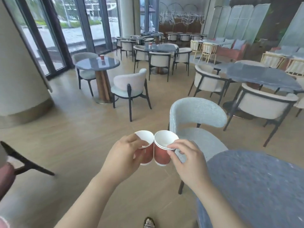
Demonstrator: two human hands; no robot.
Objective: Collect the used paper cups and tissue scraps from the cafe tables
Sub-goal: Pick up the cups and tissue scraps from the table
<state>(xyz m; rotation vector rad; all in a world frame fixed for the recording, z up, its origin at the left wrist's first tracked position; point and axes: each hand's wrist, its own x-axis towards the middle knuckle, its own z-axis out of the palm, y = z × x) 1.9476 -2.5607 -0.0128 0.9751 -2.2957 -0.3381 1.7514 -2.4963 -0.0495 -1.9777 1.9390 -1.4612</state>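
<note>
Left hand [125, 155] grips a red-brown paper cup [147, 154]; right hand [185, 160] pinches the rim of a nested red-brown cup stack [162, 156] touching it (both over wooden floor [74, 153]). That thin pinch might let the stack slip.

Cups up front match: the single brick-red paper cup [148, 155] and the stacked brick-red paper cups [162, 155] are plain white inside, with a thin white band at the base. Same red on the far small paper cup [102, 57], which sits on a glossy dark grey round table [92, 64]. The near round stone-look tabletop [256, 186] is mottled blue-grey. The curved fabric chair [197, 112] is speckled pale blue, and the cream upholstered armchair [263, 106] has a black frame. The floor is tan wood-plank flooring [74, 132], and the woven shoe [149, 223] has a black-and-white zigzag.
</note>
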